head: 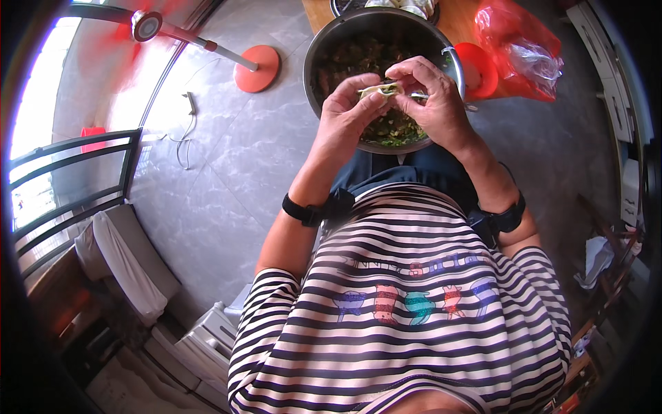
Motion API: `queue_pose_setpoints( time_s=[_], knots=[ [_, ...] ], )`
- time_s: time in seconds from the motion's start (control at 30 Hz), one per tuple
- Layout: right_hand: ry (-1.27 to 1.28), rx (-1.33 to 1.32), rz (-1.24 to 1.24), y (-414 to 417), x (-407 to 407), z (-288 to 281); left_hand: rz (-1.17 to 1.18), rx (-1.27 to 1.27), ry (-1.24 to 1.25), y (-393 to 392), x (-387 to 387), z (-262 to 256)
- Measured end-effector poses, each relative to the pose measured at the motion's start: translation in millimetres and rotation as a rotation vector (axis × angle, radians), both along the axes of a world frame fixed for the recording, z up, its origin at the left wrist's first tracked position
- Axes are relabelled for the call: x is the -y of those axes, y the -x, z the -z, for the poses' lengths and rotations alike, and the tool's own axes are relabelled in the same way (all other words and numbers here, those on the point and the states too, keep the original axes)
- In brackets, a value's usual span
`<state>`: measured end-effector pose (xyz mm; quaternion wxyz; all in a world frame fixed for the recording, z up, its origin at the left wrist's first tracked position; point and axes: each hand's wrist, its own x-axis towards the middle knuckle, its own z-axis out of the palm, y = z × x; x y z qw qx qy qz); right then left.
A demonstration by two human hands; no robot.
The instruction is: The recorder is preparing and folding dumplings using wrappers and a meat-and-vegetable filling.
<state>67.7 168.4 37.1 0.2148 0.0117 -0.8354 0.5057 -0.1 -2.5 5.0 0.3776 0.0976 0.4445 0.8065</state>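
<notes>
A partly folded dumpling [381, 90] with pale dough and greenish filling is pinched between my two hands. My left hand [347, 106] holds its left side with thumb and fingers. My right hand [437, 101] grips the other side, and a thin whitish item [419, 95] shows between its fingers, too small to name. Both hands are above a large metal basin [312, 85]. Inside it lies a chopped filling [395, 133] with green bits, partly hidden by my hands. The basin is close against my lap, at the edge of a wooden table [316, 11].
Several white dumplings [408, 5] sit on a dish behind the basin. To the right are a red plastic dish [476, 70] and a red plastic bag [512, 44]. A floor fan [146, 26] with blurred red blades stands left on its round base [256, 68]; a cord [185, 147] lies nearby.
</notes>
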Motion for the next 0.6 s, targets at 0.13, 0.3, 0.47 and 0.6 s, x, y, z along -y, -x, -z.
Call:
queue_pose_setpoints(
  time_s=[0.13,0.3,0.47,0.6],
  knots=[
    [0.088,0.101,-0.072,-3.1,-5.7,-6.0,-0.036,0.043,-0.065,0.3,2.0,4.4],
    [0.051,0.071,-0.07,-2.5,-6.3,-4.0,-0.064,0.039,-0.061,1.0,1.9,0.9],
    [-0.193,-0.024,-0.055,-4.2,-4.5,3.7,-0.06,0.031,-0.059,0.8,0.6,2.3],
    [-0.182,-0.02,-0.076,-6.2,-3.5,0.0,-0.061,0.041,-0.063,-0.4,0.6,5.8]
  ],
)
